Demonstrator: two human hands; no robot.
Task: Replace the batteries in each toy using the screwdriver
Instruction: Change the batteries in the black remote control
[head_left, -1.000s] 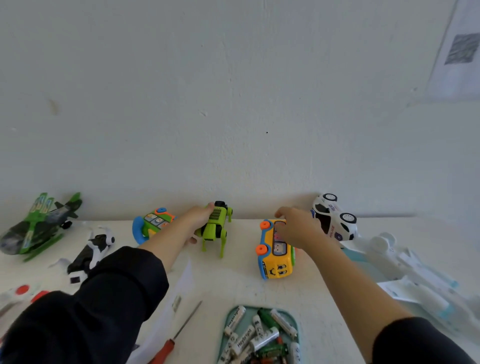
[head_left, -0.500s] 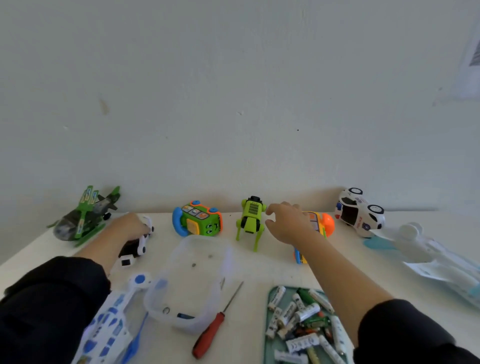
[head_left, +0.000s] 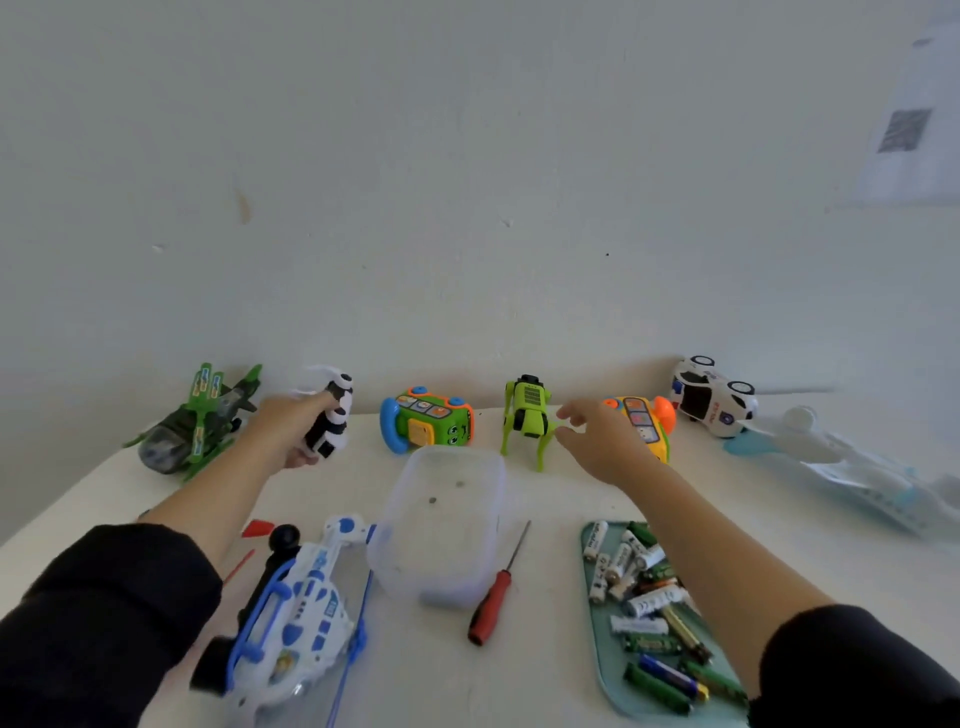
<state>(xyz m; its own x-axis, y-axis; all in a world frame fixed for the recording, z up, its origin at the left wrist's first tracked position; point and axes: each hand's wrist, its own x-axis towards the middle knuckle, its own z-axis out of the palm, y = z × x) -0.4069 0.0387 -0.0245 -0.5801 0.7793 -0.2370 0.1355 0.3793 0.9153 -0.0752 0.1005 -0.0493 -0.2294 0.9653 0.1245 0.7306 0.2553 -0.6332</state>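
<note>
My left hand (head_left: 291, 428) grips a black-and-white toy (head_left: 331, 415) and holds it up above the table, near the green helicopter (head_left: 195, 423). My right hand (head_left: 602, 441) hovers with relaxed fingers between the lime green robot dog (head_left: 527, 418) and the yellow-orange bus (head_left: 647, 423), holding nothing. A red-handled screwdriver (head_left: 493, 597) lies on the table in front. Several batteries fill the teal tray (head_left: 605, 660) at the right. A green-and-orange toy camera (head_left: 428, 421) stands at the back.
A clear plastic tub (head_left: 441, 525) holding a couple of small screws sits in the middle. A white-and-blue helicopter (head_left: 296, 613) lies front left. A white police car (head_left: 711, 397) and a pale blue plane (head_left: 852, 467) are at the right. The wall runs close behind the toys.
My left hand has lifted the black-and-white toy off the table and raised it toward the wall. My right hand has drawn slightly back off the bus.
</note>
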